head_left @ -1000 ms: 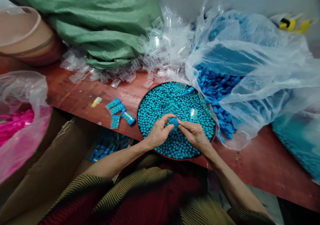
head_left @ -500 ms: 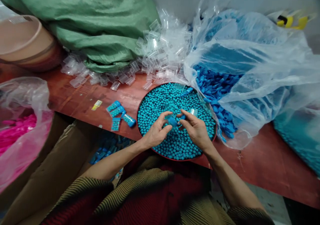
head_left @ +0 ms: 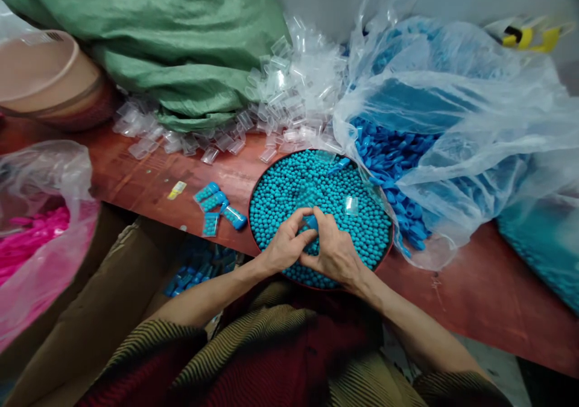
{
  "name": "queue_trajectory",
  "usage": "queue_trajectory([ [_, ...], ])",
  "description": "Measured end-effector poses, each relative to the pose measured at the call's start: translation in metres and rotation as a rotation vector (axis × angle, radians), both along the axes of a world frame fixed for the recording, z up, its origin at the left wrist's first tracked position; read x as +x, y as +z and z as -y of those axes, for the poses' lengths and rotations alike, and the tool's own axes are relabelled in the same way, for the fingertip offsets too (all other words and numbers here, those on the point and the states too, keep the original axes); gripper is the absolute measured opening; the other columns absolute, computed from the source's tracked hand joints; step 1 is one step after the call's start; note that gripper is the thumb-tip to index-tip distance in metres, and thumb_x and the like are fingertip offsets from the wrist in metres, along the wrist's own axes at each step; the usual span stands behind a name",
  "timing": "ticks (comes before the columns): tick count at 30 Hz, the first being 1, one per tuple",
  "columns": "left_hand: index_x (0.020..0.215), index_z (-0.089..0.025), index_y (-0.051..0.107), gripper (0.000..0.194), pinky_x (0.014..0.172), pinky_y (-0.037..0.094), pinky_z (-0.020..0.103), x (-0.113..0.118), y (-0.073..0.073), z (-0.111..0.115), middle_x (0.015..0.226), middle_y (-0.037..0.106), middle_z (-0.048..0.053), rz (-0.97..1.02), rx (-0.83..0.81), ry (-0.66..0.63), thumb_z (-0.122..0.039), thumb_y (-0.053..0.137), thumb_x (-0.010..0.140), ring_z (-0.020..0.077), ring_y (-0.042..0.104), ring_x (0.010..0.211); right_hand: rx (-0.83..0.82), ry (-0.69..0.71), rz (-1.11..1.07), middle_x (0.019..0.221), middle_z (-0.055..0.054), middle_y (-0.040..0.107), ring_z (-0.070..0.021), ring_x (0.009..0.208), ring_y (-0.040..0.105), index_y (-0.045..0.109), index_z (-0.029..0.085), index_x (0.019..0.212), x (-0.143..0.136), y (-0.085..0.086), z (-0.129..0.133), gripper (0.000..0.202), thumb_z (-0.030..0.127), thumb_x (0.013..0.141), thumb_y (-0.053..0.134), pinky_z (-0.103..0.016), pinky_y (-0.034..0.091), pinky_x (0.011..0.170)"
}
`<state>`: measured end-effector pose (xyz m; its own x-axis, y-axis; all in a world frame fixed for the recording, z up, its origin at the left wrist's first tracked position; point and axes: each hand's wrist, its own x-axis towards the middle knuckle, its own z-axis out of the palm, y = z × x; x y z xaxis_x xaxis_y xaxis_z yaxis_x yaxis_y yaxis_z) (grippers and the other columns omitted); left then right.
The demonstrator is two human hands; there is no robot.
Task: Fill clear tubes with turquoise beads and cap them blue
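Observation:
Over a round tub of turquoise beads, my left hand and my right hand meet. Between their fingertips is a small clear plastic container with a blue cap, mostly covered by the fingers. The left thumb and index finger pinch it; the right fingers press against it from the other side. On the beads rest an empty clear container and a blue piece. Left of the tub lie several bead-filled containers, most with blue caps.
Clear containers are heaped behind the tub beside a green sack. An open plastic bag of blue caps stands right. At left are a bucket, a bag of pink pieces and a cardboard box.
My right hand has moved left and down, bringing its small blue piece against the container in my left hand. The fingers of both hands now touch around it.

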<state>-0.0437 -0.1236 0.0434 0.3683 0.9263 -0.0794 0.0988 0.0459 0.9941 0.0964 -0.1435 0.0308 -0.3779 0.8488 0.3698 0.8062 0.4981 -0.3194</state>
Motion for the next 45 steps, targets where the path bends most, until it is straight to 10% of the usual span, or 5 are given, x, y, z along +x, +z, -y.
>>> queue_trajectory([
  [14,0.12,-0.019,0.047,0.041,0.086,0.045,0.027,-0.002,-0.002,0.0,0.113,0.058,0.005,0.15,-0.083,0.041,-0.023,0.054,0.081,0.0139,0.055,0.093,-0.197,0.083,-0.327,0.127,-0.017,0.045,-0.0284,0.112,0.054,0.006,0.022,0.145,0.0,-0.007,-0.006,0.092,0.038,0.076,0.065,-0.042,0.054,0.08],
  [19,0.129,-0.024,0.036,0.05,0.046,0.04,0.02,-0.006,-0.002,0.001,0.091,0.06,0.001,0.209,-0.304,0.021,-0.035,0.052,0.083,0.0053,0.047,0.049,-0.27,0.092,-0.227,0.134,-0.023,0.041,-0.035,0.115,0.053,0.001,0.019,0.146,0.007,0.001,-0.003,0.107,0.048,0.07,0.07,-0.045,0.056,0.076],
  [24,0.118,-0.019,0.043,0.042,0.059,0.042,0.02,-0.006,0.001,0.004,0.086,0.057,0.0,0.206,-0.203,0.042,-0.031,0.057,0.08,0.0078,0.05,0.065,-0.222,0.099,-0.094,0.126,-0.024,0.048,-0.0348,0.104,0.06,0.008,0.014,0.145,0.002,0.004,0.002,0.096,0.046,0.075,0.065,-0.044,0.057,0.067],
  [36,0.101,-0.017,0.046,0.022,0.064,0.041,0.022,-0.011,0.009,0.027,0.075,0.051,-0.003,-0.034,-0.108,0.099,-0.032,0.048,0.085,0.0094,0.048,0.065,-0.123,0.054,-0.217,0.098,-0.012,0.057,-0.0228,0.074,0.063,0.022,0.013,0.133,-0.023,-0.009,0.02,0.075,0.04,0.073,0.059,-0.033,0.052,0.054],
  [45,0.124,-0.017,0.047,0.042,0.081,0.044,0.036,-0.095,0.003,-0.004,0.099,0.06,0.009,-0.847,0.267,0.361,-0.039,0.043,0.088,0.0221,0.056,0.089,-0.212,-0.107,0.149,0.107,-0.011,0.059,-0.0213,0.086,0.061,0.051,0.018,0.121,0.002,0.006,-0.017,0.035,0.036,0.091,0.045,-0.026,0.046,0.053],
])
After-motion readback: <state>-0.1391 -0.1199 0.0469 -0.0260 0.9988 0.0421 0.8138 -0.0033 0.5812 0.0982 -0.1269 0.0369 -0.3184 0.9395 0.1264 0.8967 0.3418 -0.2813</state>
